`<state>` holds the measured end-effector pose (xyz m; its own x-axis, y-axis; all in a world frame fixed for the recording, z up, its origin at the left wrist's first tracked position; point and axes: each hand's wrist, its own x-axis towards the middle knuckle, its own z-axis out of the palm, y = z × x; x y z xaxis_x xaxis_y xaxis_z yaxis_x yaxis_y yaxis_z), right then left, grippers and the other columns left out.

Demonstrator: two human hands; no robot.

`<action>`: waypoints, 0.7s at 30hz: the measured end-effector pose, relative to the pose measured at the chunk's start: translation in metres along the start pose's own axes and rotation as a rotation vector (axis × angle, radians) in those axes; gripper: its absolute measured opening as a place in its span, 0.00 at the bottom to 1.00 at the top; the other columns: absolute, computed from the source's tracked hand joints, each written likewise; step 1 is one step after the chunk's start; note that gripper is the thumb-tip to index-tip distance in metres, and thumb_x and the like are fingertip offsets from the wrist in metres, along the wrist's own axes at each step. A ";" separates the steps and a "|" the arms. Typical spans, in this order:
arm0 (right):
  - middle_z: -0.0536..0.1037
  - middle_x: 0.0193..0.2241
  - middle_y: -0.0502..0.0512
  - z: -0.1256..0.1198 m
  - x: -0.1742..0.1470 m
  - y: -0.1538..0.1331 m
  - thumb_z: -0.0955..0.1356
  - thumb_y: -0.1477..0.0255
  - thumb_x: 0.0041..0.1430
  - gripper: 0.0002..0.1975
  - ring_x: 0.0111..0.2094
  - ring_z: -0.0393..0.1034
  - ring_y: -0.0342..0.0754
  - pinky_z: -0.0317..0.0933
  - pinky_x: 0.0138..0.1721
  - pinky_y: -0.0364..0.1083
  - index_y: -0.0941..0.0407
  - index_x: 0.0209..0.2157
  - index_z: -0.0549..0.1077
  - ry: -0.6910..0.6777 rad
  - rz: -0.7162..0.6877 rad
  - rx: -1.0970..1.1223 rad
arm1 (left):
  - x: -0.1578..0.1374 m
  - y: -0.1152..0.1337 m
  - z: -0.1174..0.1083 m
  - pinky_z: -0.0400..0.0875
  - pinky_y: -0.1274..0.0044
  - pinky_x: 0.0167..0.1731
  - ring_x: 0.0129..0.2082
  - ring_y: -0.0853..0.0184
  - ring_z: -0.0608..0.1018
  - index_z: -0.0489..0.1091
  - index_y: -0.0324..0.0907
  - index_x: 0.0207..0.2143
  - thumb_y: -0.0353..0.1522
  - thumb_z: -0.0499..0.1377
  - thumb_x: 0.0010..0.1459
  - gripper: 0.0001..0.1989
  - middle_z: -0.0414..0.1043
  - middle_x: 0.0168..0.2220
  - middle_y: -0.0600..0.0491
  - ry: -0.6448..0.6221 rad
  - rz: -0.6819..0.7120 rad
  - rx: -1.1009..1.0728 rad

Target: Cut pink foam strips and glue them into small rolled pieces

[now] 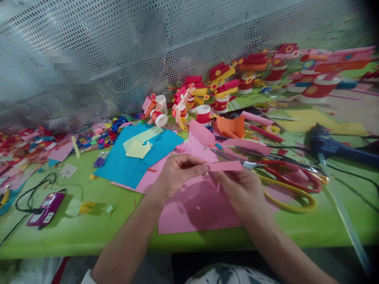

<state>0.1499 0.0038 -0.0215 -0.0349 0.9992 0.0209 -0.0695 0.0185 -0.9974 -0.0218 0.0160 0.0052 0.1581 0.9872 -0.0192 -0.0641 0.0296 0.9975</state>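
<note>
**Cluttered green table (97,232)**

The table spans the frame, with a perforated metal panel (112,35) filling the top. Pink sheet (192,213) lies at lower centre, blue paper (118,169) left of centre. Red-handled scissors (316,184) rest right of centre; a dark blue glue gun (340,148) lies at the right edge. Left hand (179,173) and right hand (244,187) meet mid-frame. A purple device (49,209) sits lower left. Smallest, a pink strip (227,166) is held above the sheet at centre: left thumb and forefinger pinch its left end; right fingers grip near its right end, the exact contact partly hidden.
</note>
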 end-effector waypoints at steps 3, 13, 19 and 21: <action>0.80 0.25 0.50 -0.002 0.002 0.003 0.75 0.59 0.58 0.11 0.25 0.70 0.47 0.63 0.26 0.46 0.51 0.31 0.81 0.014 -0.077 -0.059 | 0.000 0.001 0.001 0.75 0.76 0.38 0.33 0.68 0.80 0.83 0.43 0.33 0.36 0.74 0.52 0.08 0.82 0.31 0.53 0.010 0.023 0.014; 0.83 0.32 0.54 -0.001 0.001 -0.001 0.76 0.57 0.56 0.13 0.35 0.76 0.52 0.68 0.36 0.49 0.53 0.35 0.82 -0.044 -0.063 -0.088 | 0.000 0.003 0.002 0.76 0.75 0.40 0.34 0.68 0.81 0.83 0.43 0.32 0.34 0.73 0.52 0.05 0.82 0.31 0.53 0.091 0.082 -0.013; 0.84 0.32 0.53 0.002 0.003 -0.002 0.79 0.57 0.51 0.13 0.34 0.75 0.50 0.66 0.34 0.48 0.51 0.32 0.84 0.033 -0.001 0.048 | -0.001 0.001 0.006 0.77 0.76 0.39 0.35 0.68 0.81 0.83 0.42 0.34 0.33 0.71 0.54 0.05 0.83 0.33 0.52 0.078 0.134 0.063; 0.84 0.31 0.52 0.003 0.002 -0.002 0.79 0.58 0.50 0.11 0.32 0.73 0.49 0.64 0.32 0.47 0.50 0.32 0.83 0.046 0.001 0.086 | -0.002 0.001 0.006 0.77 0.76 0.38 0.34 0.67 0.81 0.83 0.42 0.34 0.33 0.71 0.55 0.05 0.83 0.33 0.52 0.059 0.150 0.079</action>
<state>0.1474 0.0053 -0.0197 0.0103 0.9998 0.0150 -0.1547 0.0164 -0.9878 -0.0165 0.0130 0.0071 0.0942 0.9872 0.1285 -0.0045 -0.1287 0.9917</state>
